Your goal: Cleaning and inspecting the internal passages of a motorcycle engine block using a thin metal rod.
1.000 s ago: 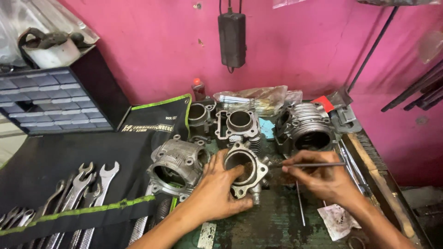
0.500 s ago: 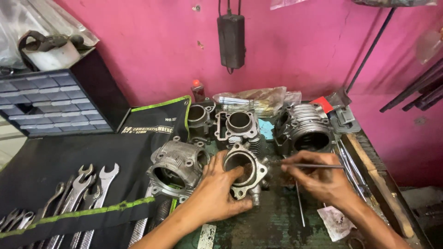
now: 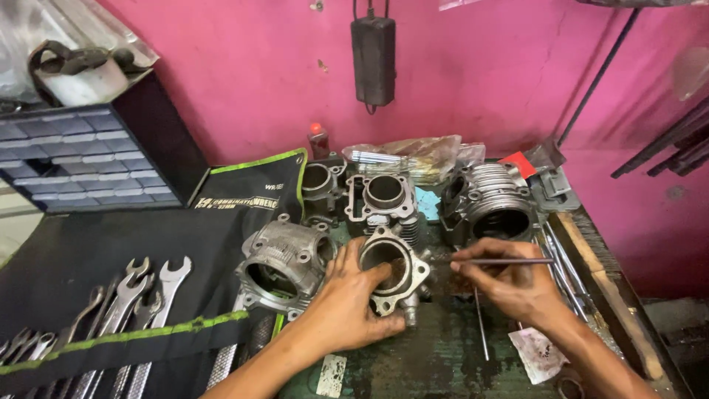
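While my left hand point(image 3: 347, 303) grips the engine cylinder point(image 3: 391, 270) standing on the greasy workbench point(image 3: 443, 355), my right hand point(image 3: 509, 284), just beside it, pinches a thin metal rod point(image 3: 506, 261) whose tip, I judge, could slip and score the bore.

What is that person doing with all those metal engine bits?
A person's left hand steadies a metal engine cylinder on a grimy workbench, fingers reaching into its round bore. The right hand holds a thin metal rod beside it. More cylinders sit around, and wrenches lie in a black roll.
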